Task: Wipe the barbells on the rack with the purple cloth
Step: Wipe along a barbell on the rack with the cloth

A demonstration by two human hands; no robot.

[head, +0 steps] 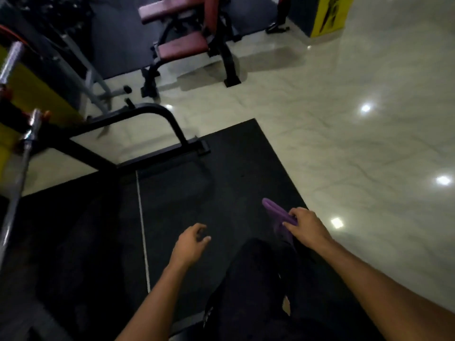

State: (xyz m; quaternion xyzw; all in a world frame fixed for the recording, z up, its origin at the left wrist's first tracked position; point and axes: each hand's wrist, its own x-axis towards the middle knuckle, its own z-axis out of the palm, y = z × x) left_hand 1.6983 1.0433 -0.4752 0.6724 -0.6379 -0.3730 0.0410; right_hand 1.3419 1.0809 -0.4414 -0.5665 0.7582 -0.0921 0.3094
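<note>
At far left I see blurred barbells point(13, 153), silver bars leaning on a rack point(118, 119) w/ black frame; rack's foot rests at the edge of the black mat point(209, 183). Orange clips sit on the bars, too blurred for detail. Behind, at top centre, stands a bench point(182, 44) w/ dark red pads on black legs, well apart from the barbells. Left hand point(190, 244) hangs over the mat, fingers loosely curled, relaxed, holding nothing. Right of it I see the person's dark trouser leg point(256, 279). Right hand point(306, 226) grips the purple cloth point(277, 215); fingers curled round it, cloth sticks out up-left from the fist, well apart from the barbells. At right, glossy pale floor point(357, 148) w/ bright light spots. Top right, a yellow pillar point(330, 14).
</note>
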